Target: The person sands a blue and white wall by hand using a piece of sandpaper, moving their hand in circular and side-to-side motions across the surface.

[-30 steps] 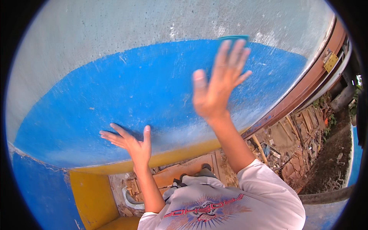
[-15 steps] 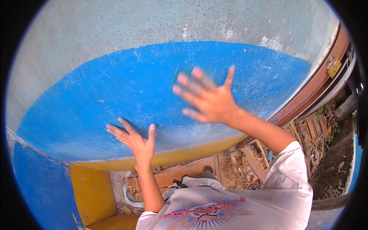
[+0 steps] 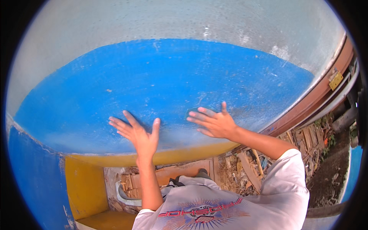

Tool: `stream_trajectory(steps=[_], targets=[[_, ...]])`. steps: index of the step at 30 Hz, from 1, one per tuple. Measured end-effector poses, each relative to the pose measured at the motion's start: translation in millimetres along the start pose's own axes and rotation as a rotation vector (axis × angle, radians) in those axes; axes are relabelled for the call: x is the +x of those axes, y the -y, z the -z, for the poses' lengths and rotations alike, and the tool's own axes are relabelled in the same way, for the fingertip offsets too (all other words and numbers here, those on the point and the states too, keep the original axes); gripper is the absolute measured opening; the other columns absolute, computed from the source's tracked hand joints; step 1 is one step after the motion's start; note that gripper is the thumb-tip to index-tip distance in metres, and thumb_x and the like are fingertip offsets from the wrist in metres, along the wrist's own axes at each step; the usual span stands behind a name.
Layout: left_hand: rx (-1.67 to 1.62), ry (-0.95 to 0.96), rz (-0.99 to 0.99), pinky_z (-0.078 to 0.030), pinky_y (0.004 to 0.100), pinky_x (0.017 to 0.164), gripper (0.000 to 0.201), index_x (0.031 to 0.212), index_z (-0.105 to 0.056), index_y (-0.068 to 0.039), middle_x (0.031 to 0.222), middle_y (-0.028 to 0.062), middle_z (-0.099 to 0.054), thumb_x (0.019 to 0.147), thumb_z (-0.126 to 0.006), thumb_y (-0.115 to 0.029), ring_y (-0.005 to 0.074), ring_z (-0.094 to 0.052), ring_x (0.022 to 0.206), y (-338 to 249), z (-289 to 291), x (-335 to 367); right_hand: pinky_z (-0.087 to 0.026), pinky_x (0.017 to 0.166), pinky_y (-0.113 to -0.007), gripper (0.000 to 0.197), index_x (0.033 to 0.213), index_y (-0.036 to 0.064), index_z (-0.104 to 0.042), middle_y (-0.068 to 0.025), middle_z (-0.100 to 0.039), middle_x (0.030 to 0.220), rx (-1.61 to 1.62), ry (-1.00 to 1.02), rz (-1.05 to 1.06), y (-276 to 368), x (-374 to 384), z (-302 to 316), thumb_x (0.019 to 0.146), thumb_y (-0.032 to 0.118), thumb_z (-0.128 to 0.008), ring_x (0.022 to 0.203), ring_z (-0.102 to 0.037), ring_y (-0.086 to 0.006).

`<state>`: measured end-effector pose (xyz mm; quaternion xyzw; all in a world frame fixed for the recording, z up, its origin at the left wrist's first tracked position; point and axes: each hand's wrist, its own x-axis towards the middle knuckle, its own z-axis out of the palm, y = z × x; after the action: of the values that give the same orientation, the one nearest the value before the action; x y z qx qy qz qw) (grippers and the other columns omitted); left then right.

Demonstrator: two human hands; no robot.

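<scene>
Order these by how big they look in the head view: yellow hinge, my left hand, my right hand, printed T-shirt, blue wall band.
1. Blue wall band
2. Printed T-shirt
3. Left hand and right hand: too alike to rank
4. Yellow hinge

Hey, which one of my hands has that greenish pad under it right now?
Your right hand: the edge of the greenish pad peeks out from under it, against the blue wall. No pad shows at your left hand.

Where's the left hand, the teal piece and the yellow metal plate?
Left hand point(image 3: 144, 138): head view, back of the hand.
Teal piece point(image 3: 193, 109): head view, uncovered edge.
Yellow metal plate point(image 3: 336, 80): head view, its middle.
</scene>
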<state>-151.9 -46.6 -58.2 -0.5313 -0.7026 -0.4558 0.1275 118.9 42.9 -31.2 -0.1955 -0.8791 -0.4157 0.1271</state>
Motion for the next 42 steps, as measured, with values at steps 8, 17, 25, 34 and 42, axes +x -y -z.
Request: stream_trajectory(steps=[8, 17, 25, 34, 42], targets=[[-0.019, -0.024, 0.051, 0.005, 0.0650, 0.110, 0.108, 0.154, 0.006, -0.010, 0.154, 0.0290, 0.022, 0.085, -0.066, -0.051, 0.0478, 0.018, 0.142, 7, 5, 1, 0.020, 0.106, -0.069, 0.069, 0.152, 0.0353, -0.023, 0.0051, -0.009, 0.162, -0.046, -0.287, -0.491, -83, 73, 70, 0.091, 0.064, -0.039, 0.149, -0.005, -0.0259], [-0.053, 0.001, 0.062, 0.004, 0.0669, 0.108, 0.112, 0.154, 0.007, -0.010, 0.154, 0.0290, 0.022, 0.083, -0.066, -0.057, 0.0479, 0.020, 0.142, 3, 2, 2, 0.018, 0.106, -0.069, 0.068, 0.151, 0.0334, -0.027, 0.0030, -0.015, 0.161, -0.002, -0.193, -0.113, -6, 20, 11, 0.091, 0.061, -0.045, 0.150, -0.005, -0.0229], [-0.054, -0.007, 0.044, 0.006, 0.0665, 0.108, 0.111, 0.154, 0.007, -0.009, 0.154, 0.0296, 0.022, 0.084, -0.065, -0.056, 0.0470, 0.022, 0.142, 7, 0, -1, 0.019, 0.106, -0.068, 0.071, 0.151, 0.0327, -0.029, 0.0014, -0.013, 0.161, 0.043, -0.219, -0.224, 2, 31, 4, 0.089, 0.063, -0.046, 0.149, -0.005, -0.0240], [-0.061, -0.011, 0.056, 0.006, 0.0656, 0.109, 0.112, 0.154, 0.007, -0.009, 0.154, 0.0288, 0.023, 0.083, -0.067, -0.054, 0.0465, 0.021, 0.142, 7, 1, 1, 0.021, 0.106, -0.067, 0.066, 0.150, 0.0293, -0.032, -0.0011, -0.018, 0.160, -0.061, -0.347, -0.446, -62, 29, 35, 0.093, 0.061, -0.040, 0.149, -0.007, -0.0267], [-0.100, -0.026, 0.034, 0.001, 0.0716, 0.105, 0.112, 0.155, 0.006, -0.017, 0.153, 0.0285, 0.024, 0.080, -0.070, -0.052, 0.0493, 0.022, 0.141, 6, 0, 3, 0.013, 0.109, -0.067, 0.071, 0.154, 0.0240, -0.020, -0.0052, -0.007, 0.162, -0.091, -0.352, -0.345, 7, -37, -36, 0.094, 0.059, -0.037, 0.149, -0.002, -0.0300]])
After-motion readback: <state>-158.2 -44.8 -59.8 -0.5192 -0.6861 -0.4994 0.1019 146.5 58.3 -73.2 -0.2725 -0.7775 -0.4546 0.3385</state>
